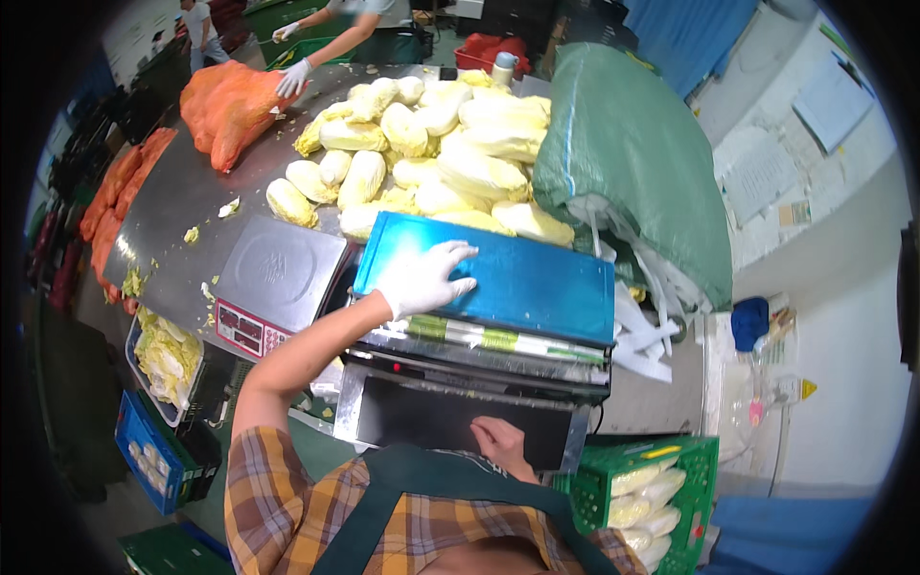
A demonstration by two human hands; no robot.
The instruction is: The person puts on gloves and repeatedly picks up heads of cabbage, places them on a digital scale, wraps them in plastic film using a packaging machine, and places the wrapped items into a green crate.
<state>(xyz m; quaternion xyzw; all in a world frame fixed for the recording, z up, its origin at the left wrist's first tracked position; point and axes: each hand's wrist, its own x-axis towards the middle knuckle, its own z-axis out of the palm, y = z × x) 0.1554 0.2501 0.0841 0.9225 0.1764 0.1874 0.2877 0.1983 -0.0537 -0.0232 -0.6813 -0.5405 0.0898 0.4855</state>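
My left hand [429, 282], in a white glove, rests palm down on the blue top panel [532, 280] of a tabletop machine, probably a film wrapper. Its fingers are spread and it grips nothing. Below the panel runs a band of green and white material [496, 336], beside a small red light. My bare right hand [501, 444] is curled with its fingers together, over or just above the machine's black front plate [410, 410]; I see nothing in it. Behind the machine lies a heap of pale napa cabbages [431, 144].
Left of the machine stands a digital scale [280, 259] on the metal table [165, 237]. A large green woven sack [625, 165] leans at right. Green crate [701, 496] holds wrapped cabbages. Leaf trimmings [169, 359] fill a basket. Across the table, a co-worker's gloved hand [293, 77] touches an orange mesh sack [226, 111].
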